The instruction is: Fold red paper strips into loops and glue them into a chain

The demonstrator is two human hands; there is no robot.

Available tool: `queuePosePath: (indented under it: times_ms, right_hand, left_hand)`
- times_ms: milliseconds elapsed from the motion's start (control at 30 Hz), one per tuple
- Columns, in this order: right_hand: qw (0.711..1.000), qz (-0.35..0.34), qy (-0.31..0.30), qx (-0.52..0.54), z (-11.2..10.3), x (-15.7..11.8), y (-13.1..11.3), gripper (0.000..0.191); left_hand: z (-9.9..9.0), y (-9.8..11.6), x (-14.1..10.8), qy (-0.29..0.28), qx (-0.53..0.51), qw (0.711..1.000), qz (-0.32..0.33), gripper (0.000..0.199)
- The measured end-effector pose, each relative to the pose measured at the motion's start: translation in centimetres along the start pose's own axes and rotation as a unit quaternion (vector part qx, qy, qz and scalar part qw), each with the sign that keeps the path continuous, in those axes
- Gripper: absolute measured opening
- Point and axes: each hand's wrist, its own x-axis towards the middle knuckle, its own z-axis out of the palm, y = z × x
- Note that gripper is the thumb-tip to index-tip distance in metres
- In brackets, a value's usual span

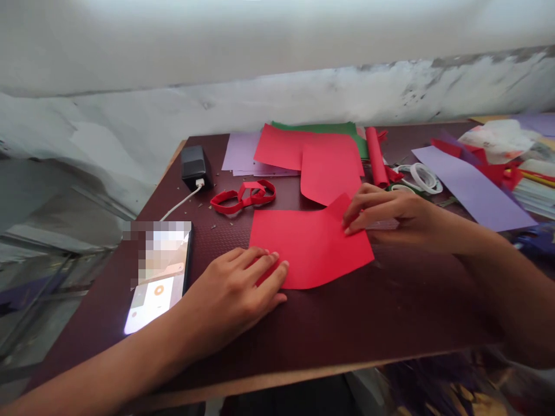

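A sheet of red paper (299, 242) lies in front of me on the dark red-brown table (347, 323). My left hand (243, 286) rests on its lower left corner with the fingers stretched out, open. At the sheet's right side, my right hand (381, 216) has its fingers closed on the paper, and the upper right corner there is bent upward. The right thumb is mostly hidden. Just beyond the sheet are a looped red paper strip shape (243, 197) and more red paper (332, 167), one piece curling toward me.
A lit phone (158, 294) lies at left, near a black power bank (193, 164) with a white cable. Lilac sheets (240, 151), green paper (362, 144), a red paper roll (376, 159), white tape rolls (422, 176) and a lilac strip (472, 188) lie along the back and right.
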Motion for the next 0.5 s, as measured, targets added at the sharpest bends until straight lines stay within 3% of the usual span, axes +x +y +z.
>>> queuePosePath:
  times_ms: [133, 200, 333, 367, 500]
  right_hand:
    - [0.998, -0.006, 0.05, 0.036, 0.4, -1.4, -0.3, 0.032]
    - [0.994, 0.013, 0.092, 0.053, 0.5, -1.8, -0.5, 0.029]
    - [0.984, 0.046, 0.147, 0.088, 0.8, -1.9, -0.3, 0.018]
    - [0.983, 0.051, 0.148, 0.1, 1.0, -1.8, -0.2, 0.016]
    - [0.974, 0.083, 0.147, 0.148, 1.5, -1.9, 0.5, 0.019]
  left_hand:
    - [-0.1, -0.1, -0.1, 0.037, 0.006, 0.999, 0.015, 0.02]
    - [-0.2, -0.2, -0.4, 0.041, -0.012, 0.999, 0.008, 0.02]
    - [0.1, 0.1, -1.1, 0.023, -0.052, 0.998, 0.006, 0.066]
    - [0.2, 0.3, -1.3, 0.02, -0.06, 0.998, 0.008, 0.068]
    - [-0.2, 0.6, -1.4, 0.045, -0.063, 0.997, 0.006, 0.027]
